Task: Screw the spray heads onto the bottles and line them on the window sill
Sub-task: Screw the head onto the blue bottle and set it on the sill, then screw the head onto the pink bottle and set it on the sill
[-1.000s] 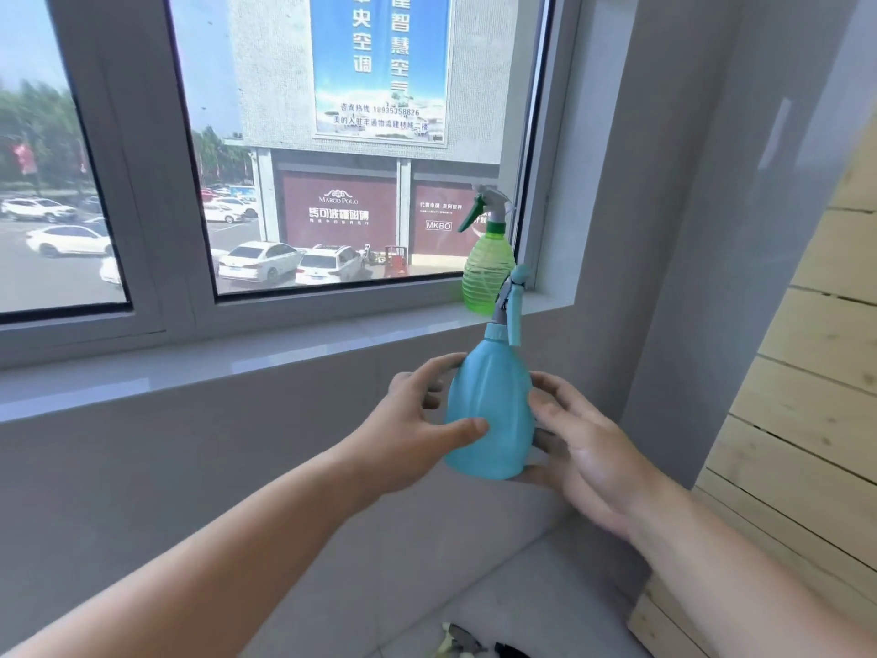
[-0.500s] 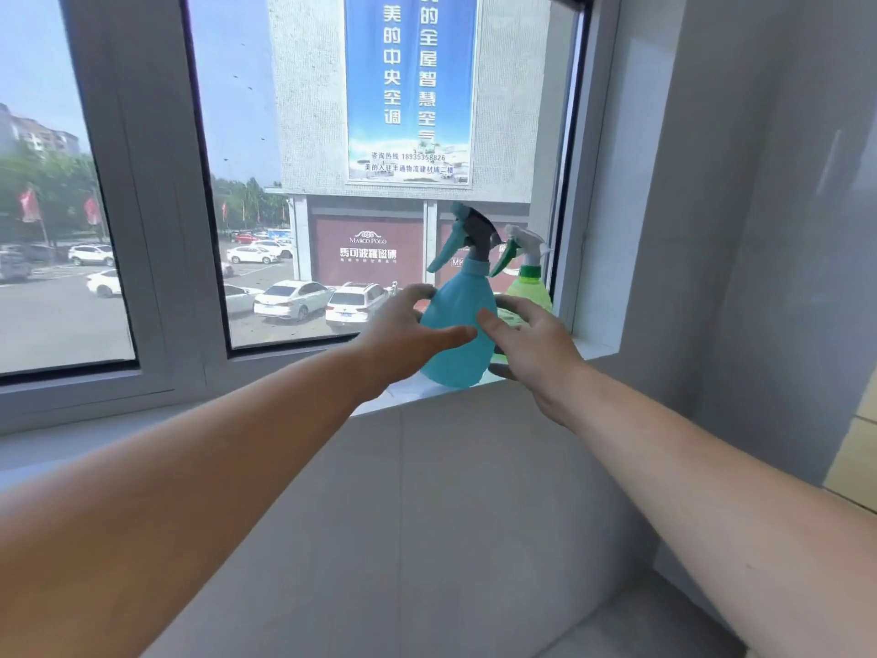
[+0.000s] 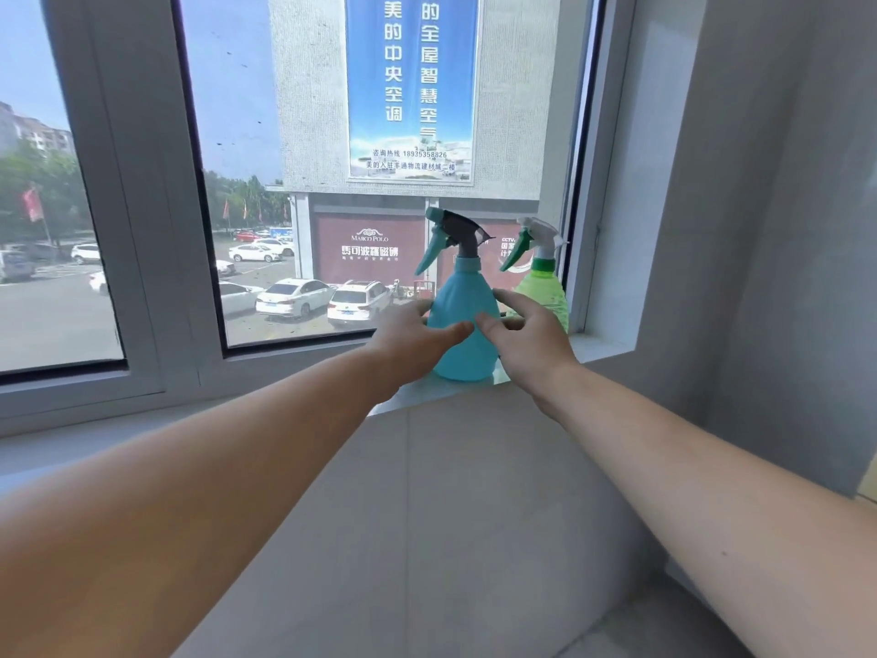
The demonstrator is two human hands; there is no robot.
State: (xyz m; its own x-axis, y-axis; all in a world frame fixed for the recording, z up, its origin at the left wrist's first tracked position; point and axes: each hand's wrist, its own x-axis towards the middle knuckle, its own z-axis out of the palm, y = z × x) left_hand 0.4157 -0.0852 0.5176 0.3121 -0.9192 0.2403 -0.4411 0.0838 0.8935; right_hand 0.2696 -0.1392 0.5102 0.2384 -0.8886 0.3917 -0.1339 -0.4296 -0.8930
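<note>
two spray bottles stand upright on the window sill [image 3: 602,346], near its right end, each with its spray head fitted. the blue spray bottle [image 3: 462,325] sits at the sill's front edge; its dark grey and teal spray head [image 3: 453,235] points left. just beside it on the right, close to the window frame [image 3: 576,182], stands the green spray bottle [image 3: 545,292] with a white and green spray head [image 3: 534,242], also pointing left; whether the two bottles touch cannot be told.

the left hand [image 3: 413,332] lies against the left flank of the blue bottle, thumb across its front. the right hand [image 3: 529,332] lies against the right flank, fingers spread and only loosely curved. both hands cup the bottle rather than clamp it; the grip looks light, as at setting down or letting go.

progress, as judged: two bottles capped and lined up. the blue one may need nudging back from the edge. whether further bottles or heads remain elsewhere is not shown.

count: spray bottles, two; spray heads, two; hands, two.
</note>
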